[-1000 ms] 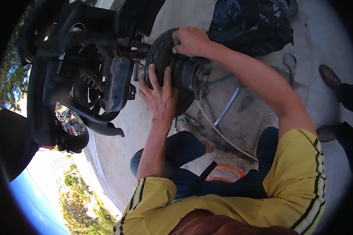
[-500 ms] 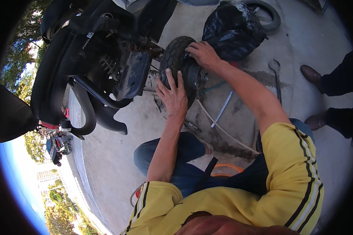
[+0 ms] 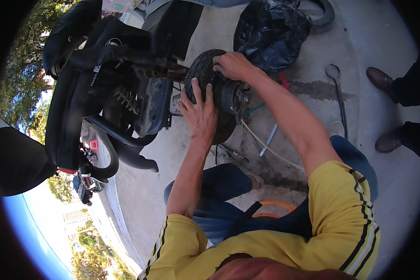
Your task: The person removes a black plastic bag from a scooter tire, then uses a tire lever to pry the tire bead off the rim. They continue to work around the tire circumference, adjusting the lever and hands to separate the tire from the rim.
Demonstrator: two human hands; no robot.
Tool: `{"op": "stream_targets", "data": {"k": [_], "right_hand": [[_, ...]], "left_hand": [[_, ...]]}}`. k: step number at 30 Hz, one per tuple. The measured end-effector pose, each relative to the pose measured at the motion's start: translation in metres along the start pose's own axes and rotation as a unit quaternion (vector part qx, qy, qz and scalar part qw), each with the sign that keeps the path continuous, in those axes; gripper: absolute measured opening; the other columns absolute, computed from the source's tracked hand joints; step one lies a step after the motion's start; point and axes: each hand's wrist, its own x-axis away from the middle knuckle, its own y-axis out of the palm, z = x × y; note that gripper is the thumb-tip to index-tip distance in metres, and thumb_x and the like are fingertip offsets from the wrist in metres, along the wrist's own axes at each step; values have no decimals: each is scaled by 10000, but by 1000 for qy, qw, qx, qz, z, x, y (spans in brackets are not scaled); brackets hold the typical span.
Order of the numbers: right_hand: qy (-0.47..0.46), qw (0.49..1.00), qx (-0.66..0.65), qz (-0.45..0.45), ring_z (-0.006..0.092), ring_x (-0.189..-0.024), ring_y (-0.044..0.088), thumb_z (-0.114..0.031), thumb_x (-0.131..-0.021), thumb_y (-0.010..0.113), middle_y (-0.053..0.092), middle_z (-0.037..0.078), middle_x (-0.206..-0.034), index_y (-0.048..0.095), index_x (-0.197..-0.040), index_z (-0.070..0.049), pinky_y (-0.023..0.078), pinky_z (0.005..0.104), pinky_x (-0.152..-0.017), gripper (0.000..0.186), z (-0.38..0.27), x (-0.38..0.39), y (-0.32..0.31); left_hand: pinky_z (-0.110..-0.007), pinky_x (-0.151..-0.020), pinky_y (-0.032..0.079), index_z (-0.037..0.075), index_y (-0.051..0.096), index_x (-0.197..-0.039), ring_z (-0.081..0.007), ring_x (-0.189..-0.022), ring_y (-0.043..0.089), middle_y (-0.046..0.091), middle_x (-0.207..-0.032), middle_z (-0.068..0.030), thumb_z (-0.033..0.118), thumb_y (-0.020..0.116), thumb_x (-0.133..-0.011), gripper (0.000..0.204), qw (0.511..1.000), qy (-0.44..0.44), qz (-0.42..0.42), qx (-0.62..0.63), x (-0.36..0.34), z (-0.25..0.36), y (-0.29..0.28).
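A black treaded tyre (image 3: 201, 65) stands upright on the scooter's wheel, with the dark hub (image 3: 228, 96) showing at its right. My left hand (image 3: 199, 111) lies on the near part of the tyre, fingers stretched out and spread over the tread. On the far right edge of the tyre, my right hand (image 3: 232, 65) is closed, its fingers curled over the rubber. Part of that grip is hidden behind the knuckles. The black scooter (image 3: 126, 74) extends leftward from the wheel, its coil spring (image 3: 126, 99) visible.
A black plastic bag (image 3: 268, 37) lies beyond the wheel, near another tyre (image 3: 325, 19). On the concrete are a metal lever (image 3: 269, 141), a pale tube (image 3: 277, 157) and a long ring-ended tool (image 3: 339, 98). Another person's shoes (image 3: 381, 80) stand at right.
My right hand's fingers have gone from spread to curled over the tyre edge. My left hand stays spread on the tread. The whole view has shifted slightly.
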Motion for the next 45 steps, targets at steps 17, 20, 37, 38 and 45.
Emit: {"op": "stream_targets", "data": {"k": [17,20,37,38,45], "right_hand": [[-138,961,33,237,301,-1253,625,-170,-908,744,673,62,-1240,683,-1294,-168,369,514,-1222,391,26,49,41],[-158,964,33,214,290,-1202,645,-107,-910,708,670,63,-1217,700,-1252,-160,417,487,-1162,346,33,29,39],[103,994,-14,-29,443,-1018,722,-274,-959,708,763,248,-1041,764,-1191,-70,566,540,-909,314,29,-20,-4],[103,994,-31,1,444,-998,728,-297,-933,746,767,242,-1012,758,-1135,-49,568,552,-868,320,39,-18,4],[-57,946,9,318,329,-1201,603,-162,-848,820,625,98,-1195,704,-1144,-121,465,480,-1047,320,53,15,41]], "left_hand": [[-663,-1060,407,214,618,-1476,-553,-1436,365,306,-1668,-194,188,784,-836,662,1000,-7,-13,-14,7,2,3],[-675,-1077,387,227,601,-1501,-562,-1445,357,281,-1675,-204,205,776,-876,649,1000,-6,6,-20,21,4,5],[-614,-1064,404,206,676,-1412,-495,-1345,419,361,-1631,-144,136,804,-757,671,997,40,-66,-7,-43,-4,-3],[-614,-1058,407,208,680,-1408,-494,-1341,421,362,-1630,-144,136,805,-757,667,997,38,-67,-7,-41,-1,-1],[-599,-1024,426,226,705,-1368,-491,-1308,467,419,-1584,-127,171,769,-805,570,997,20,-70,-29,-44,-1,-6]]}}
